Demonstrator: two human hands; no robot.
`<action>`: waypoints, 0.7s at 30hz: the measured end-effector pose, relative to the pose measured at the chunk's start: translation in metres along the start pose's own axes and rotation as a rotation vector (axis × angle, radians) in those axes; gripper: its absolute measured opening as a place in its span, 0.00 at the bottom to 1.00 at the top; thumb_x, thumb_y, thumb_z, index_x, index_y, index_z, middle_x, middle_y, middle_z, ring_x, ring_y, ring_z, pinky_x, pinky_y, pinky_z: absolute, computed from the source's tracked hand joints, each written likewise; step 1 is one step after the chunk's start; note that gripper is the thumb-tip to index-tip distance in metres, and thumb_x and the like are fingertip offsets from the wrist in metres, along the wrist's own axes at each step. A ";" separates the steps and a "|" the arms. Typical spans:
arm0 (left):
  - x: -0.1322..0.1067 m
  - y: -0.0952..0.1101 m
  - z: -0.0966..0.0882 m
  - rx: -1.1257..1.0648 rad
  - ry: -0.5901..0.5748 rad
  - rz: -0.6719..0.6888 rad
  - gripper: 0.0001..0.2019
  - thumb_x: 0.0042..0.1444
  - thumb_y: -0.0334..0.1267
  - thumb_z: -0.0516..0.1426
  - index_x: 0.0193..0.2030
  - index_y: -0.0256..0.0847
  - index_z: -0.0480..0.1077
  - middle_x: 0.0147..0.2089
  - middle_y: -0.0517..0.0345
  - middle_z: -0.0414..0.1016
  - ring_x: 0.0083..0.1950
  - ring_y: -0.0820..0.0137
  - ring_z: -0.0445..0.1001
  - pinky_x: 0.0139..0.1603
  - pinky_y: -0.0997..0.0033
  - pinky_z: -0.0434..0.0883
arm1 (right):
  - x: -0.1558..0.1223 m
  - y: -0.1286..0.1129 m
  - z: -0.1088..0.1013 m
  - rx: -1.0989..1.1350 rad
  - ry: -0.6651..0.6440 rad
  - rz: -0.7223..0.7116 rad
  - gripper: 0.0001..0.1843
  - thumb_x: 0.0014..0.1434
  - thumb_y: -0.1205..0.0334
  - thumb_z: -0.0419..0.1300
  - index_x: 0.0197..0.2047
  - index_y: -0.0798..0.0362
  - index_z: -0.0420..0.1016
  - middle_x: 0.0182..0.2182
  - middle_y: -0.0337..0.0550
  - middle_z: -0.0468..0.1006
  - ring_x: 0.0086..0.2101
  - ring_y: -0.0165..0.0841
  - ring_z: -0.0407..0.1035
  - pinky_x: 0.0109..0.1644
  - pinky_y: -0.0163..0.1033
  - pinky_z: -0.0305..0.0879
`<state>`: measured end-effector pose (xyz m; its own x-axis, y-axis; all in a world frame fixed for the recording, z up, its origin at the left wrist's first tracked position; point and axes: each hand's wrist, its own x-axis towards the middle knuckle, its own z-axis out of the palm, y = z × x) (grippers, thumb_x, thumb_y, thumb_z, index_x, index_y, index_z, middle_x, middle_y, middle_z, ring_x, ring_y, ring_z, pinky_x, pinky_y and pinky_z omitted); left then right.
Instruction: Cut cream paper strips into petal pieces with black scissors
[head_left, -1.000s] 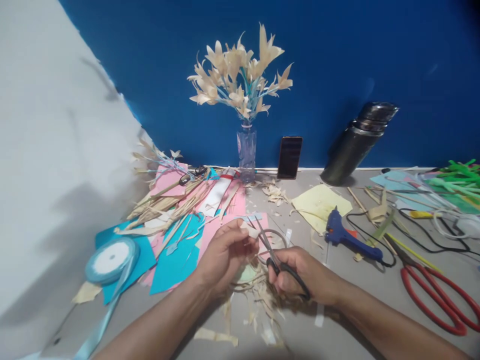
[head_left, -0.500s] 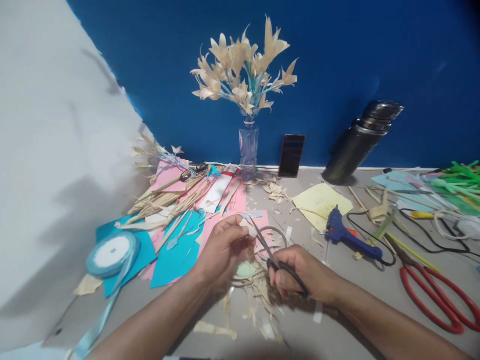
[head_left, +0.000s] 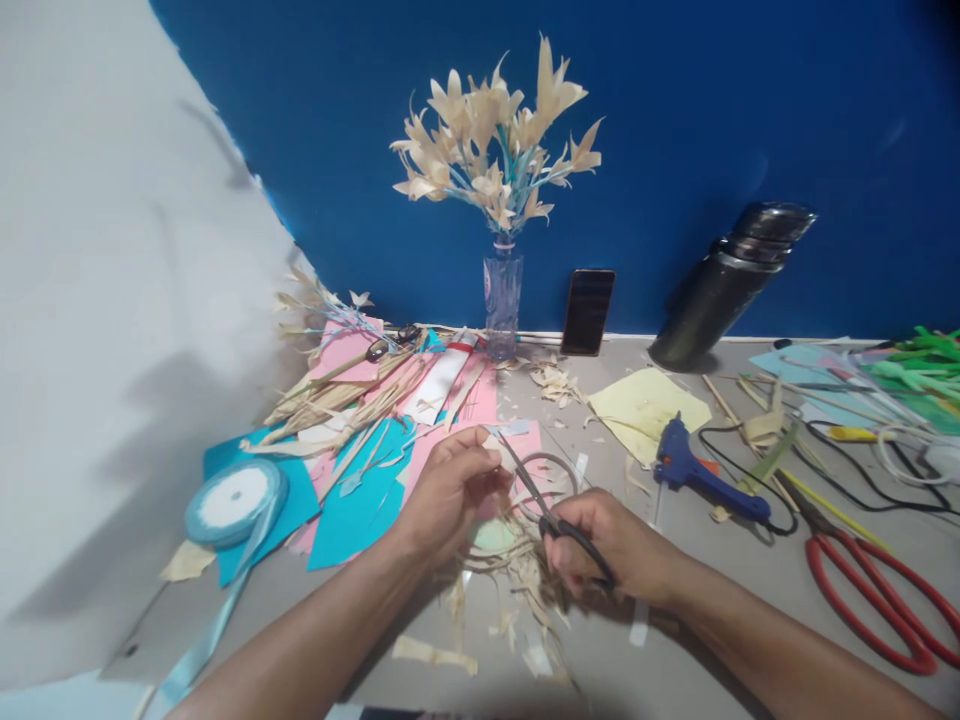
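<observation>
My left hand point(head_left: 448, 492) is closed in a pinch on a small pale piece of dried husk point(head_left: 501, 456), mostly covered by the fingers. Small scissors point(head_left: 531, 487) with black handles sit in my right hand point(head_left: 611, 545), fingers wrapped through the loops. Their blades point up and left and reach the husk at my left fingertips. Whether the blades touch it, I cannot tell. Beneath both hands lie a coiled pale strip point(head_left: 499, 562) and many husk scraps point(head_left: 532, 590). Pink paper point(head_left: 469, 440) is behind my left hand.
Husk flowers point(head_left: 495, 130) stand in a clear bottle point(head_left: 502, 300) by the wall, beside a phone point(head_left: 589, 312) and a tilted black flask point(head_left: 727, 290). A blue glue gun point(head_left: 705, 475) and red-handled scissors point(head_left: 870, 590) lie right. A ribbon roll point(head_left: 236, 503) and husk strips point(head_left: 337, 400) lie left.
The whole scene has shifted slightly right in view. Both hands keep almost the same pose, with the scissors still against the area of the left fingertips.
</observation>
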<state>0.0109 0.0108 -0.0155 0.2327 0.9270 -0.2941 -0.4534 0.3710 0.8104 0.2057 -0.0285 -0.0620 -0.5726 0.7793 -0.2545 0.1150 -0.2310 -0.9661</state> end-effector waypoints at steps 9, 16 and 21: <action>0.001 0.002 -0.001 0.034 -0.047 0.011 0.14 0.40 0.31 0.63 0.30 0.41 0.61 0.22 0.66 0.65 0.23 0.70 0.69 0.23 0.67 0.72 | -0.002 0.001 -0.001 -0.008 0.002 0.025 0.26 0.52 0.41 0.67 0.22 0.58 0.70 0.17 0.38 0.71 0.17 0.23 0.60 0.19 0.28 0.52; 0.003 0.004 -0.005 0.083 -0.077 0.052 0.11 0.40 0.32 0.63 0.25 0.39 0.62 0.21 0.63 0.67 0.23 0.72 0.69 0.24 0.72 0.69 | -0.001 0.001 -0.001 0.001 0.013 0.019 0.29 0.48 0.37 0.68 0.23 0.59 0.71 0.15 0.38 0.70 0.16 0.23 0.58 0.19 0.29 0.48; 0.004 0.005 -0.007 0.118 -0.098 0.078 0.09 0.41 0.32 0.62 0.23 0.38 0.63 0.21 0.62 0.67 0.24 0.73 0.69 0.26 0.74 0.67 | -0.001 0.003 -0.001 0.049 0.026 0.033 0.29 0.48 0.38 0.68 0.21 0.59 0.71 0.14 0.38 0.69 0.15 0.22 0.56 0.18 0.30 0.46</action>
<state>0.0041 0.0164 -0.0162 0.2861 0.9408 -0.1819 -0.3706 0.2837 0.8844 0.2075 -0.0300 -0.0650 -0.5475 0.7858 -0.2878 0.0932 -0.2845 -0.9541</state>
